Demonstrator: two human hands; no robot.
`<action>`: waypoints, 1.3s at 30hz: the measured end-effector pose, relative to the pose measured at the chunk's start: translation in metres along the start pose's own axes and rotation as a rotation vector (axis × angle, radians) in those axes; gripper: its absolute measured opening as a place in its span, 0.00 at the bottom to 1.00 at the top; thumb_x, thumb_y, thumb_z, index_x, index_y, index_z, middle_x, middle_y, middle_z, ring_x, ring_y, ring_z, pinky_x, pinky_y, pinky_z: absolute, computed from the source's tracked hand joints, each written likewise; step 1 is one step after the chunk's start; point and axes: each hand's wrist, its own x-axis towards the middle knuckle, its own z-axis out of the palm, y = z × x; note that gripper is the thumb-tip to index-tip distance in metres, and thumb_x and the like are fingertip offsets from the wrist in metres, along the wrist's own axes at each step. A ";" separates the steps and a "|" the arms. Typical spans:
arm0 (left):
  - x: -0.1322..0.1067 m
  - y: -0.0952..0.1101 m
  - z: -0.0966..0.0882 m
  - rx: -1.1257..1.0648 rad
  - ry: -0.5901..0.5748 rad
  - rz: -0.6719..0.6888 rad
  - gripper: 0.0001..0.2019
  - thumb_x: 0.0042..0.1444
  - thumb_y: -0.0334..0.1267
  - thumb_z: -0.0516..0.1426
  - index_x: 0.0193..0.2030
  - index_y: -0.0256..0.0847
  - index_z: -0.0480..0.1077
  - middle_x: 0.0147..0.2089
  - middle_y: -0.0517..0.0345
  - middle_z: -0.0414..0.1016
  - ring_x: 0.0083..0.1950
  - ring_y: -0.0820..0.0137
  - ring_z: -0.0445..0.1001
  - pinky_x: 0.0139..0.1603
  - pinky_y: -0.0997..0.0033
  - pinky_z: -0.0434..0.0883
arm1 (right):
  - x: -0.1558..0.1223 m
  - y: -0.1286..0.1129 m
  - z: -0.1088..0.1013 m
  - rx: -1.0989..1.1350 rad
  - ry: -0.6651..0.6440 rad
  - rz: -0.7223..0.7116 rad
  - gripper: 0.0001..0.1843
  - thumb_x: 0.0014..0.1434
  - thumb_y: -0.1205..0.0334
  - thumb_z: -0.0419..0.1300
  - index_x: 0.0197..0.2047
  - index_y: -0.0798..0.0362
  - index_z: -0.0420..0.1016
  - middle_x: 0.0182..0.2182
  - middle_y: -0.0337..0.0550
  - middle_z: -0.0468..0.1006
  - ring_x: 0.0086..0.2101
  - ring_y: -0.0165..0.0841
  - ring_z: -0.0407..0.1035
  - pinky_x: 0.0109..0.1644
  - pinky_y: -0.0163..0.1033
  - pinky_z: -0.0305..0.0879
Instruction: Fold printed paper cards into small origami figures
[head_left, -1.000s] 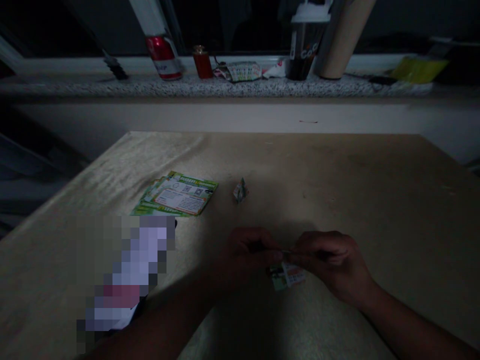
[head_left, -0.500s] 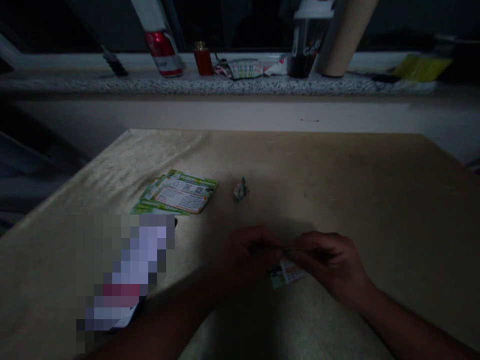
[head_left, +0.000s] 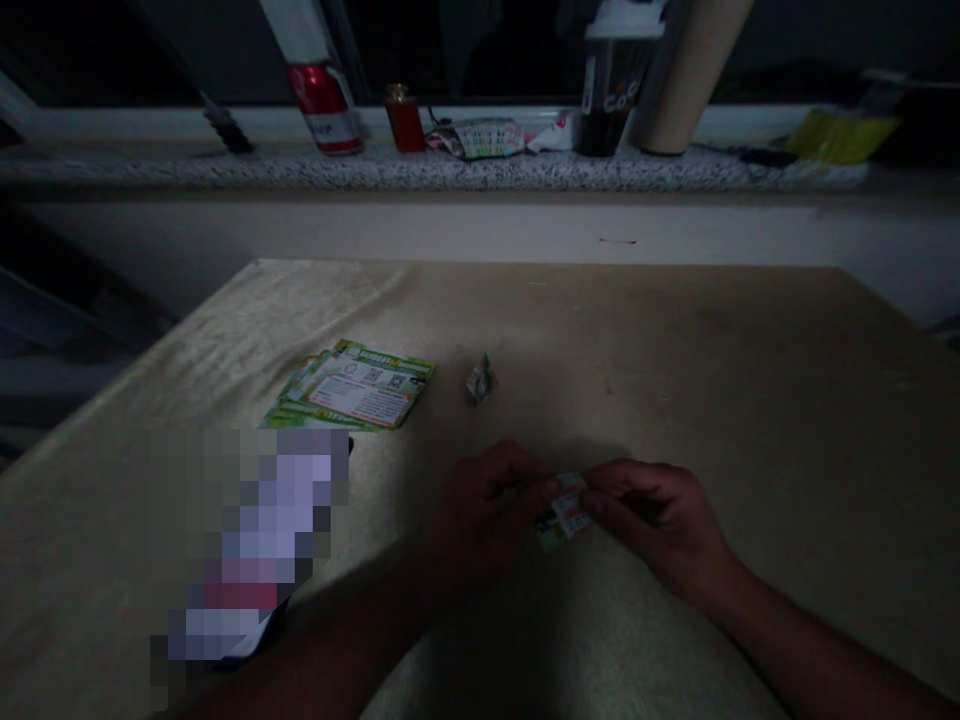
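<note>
In the lower centre of the frame, the person's left hand point(head_left: 489, 508) and right hand point(head_left: 664, 515) pinch a small printed paper point(head_left: 568, 515) between fingertips and thumbs; light, even pressure on both sides should best avoid tearing it. A folded scrap point(head_left: 481, 381) and printed leaflets point(head_left: 367, 388) lie farther up the frame

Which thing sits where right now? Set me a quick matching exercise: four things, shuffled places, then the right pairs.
Things
1. lidded cup
2. green-and-white leaflets
3. printed paper slip
4. small pointed paper piece

Places
A. held between the left hand and right hand
B. on the table, right of the leaflets
C. on the windowsill
D. overlapping in a pile on the table

Pairs: 1-C, 2-D, 3-A, 4-B
</note>
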 end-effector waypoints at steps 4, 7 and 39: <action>-0.003 -0.001 -0.001 0.074 0.014 0.076 0.04 0.61 0.36 0.60 0.35 0.40 0.74 0.29 0.62 0.79 0.29 0.75 0.76 0.30 0.79 0.70 | -0.001 0.002 0.001 -0.010 -0.001 0.010 0.05 0.59 0.65 0.67 0.33 0.50 0.85 0.24 0.40 0.84 0.24 0.27 0.77 0.28 0.26 0.72; -0.003 0.001 0.000 0.136 0.023 0.122 0.04 0.60 0.35 0.61 0.35 0.40 0.73 0.29 0.62 0.80 0.29 0.75 0.77 0.31 0.80 0.70 | 0.000 0.004 0.000 -0.061 0.018 -0.009 0.05 0.59 0.64 0.66 0.31 0.52 0.84 0.23 0.41 0.83 0.23 0.28 0.76 0.27 0.28 0.71; -0.005 0.007 -0.010 0.370 -0.071 0.557 0.06 0.65 0.34 0.56 0.42 0.39 0.75 0.29 0.60 0.78 0.28 0.74 0.76 0.31 0.77 0.69 | -0.005 -0.001 -0.008 -0.187 -0.168 -0.047 0.19 0.67 0.57 0.59 0.28 0.58 0.80 0.19 0.41 0.73 0.20 0.27 0.65 0.24 0.35 0.57</action>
